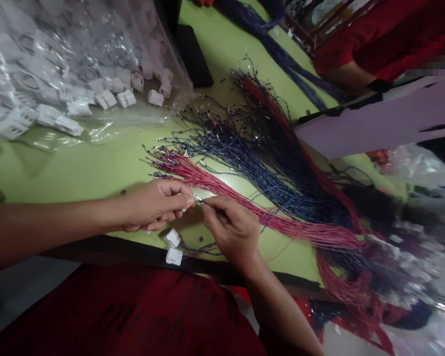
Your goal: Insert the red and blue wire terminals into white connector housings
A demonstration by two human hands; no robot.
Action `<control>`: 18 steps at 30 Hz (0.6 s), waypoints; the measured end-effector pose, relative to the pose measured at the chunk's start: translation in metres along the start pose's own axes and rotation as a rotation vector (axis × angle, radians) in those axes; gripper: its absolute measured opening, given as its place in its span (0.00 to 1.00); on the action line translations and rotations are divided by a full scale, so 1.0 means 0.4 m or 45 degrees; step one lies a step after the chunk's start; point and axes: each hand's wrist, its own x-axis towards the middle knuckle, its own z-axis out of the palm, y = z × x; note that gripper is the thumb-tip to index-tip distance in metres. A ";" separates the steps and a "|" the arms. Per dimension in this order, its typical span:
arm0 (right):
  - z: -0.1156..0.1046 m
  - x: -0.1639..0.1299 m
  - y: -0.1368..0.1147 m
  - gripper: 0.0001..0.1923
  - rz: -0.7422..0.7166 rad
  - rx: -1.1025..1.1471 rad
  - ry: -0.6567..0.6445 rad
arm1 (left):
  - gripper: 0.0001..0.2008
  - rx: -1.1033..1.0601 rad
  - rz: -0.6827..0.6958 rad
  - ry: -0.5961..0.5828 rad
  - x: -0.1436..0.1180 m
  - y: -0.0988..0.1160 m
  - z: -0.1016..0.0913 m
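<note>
My left hand [154, 203] is closed around a small white plastic connector, pinched at the fingertips. My right hand [232, 228] pinches the metal-tipped end of a thin wire [199, 200] and holds it against that connector. Both hands meet over the near edge of a green table [96, 168]. Just behind them lies a fanned bundle of red wires [222, 185], and beyond it a bundle of blue wires [252, 158]. Two white connectors [173, 247] with wires attached lie on the table under my hands.
A clear plastic bag [77, 59] full of white connectors sits at the far left. A black block [193, 54] lies beside it. Another person in a red shirt [371, 44] is at the far right. More plastic bags [422, 168] and tangled wires fill the right side.
</note>
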 end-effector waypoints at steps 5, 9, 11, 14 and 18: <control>-0.012 0.006 0.001 0.06 0.071 0.089 -0.125 | 0.06 0.134 0.033 -0.053 0.005 -0.017 -0.011; -0.014 0.001 -0.001 0.05 0.269 0.118 -0.096 | 0.06 0.150 0.099 -0.110 0.003 -0.014 -0.012; -0.014 -0.004 0.000 0.04 0.328 0.125 -0.052 | 0.06 0.067 0.110 -0.139 0.001 -0.009 -0.011; -0.011 -0.012 0.001 0.05 0.328 0.107 -0.021 | 0.07 -0.030 0.103 -0.160 -0.001 -0.007 -0.012; -0.005 -0.021 0.002 0.05 0.290 0.073 -0.010 | 0.08 -0.086 0.133 -0.164 0.004 -0.015 -0.017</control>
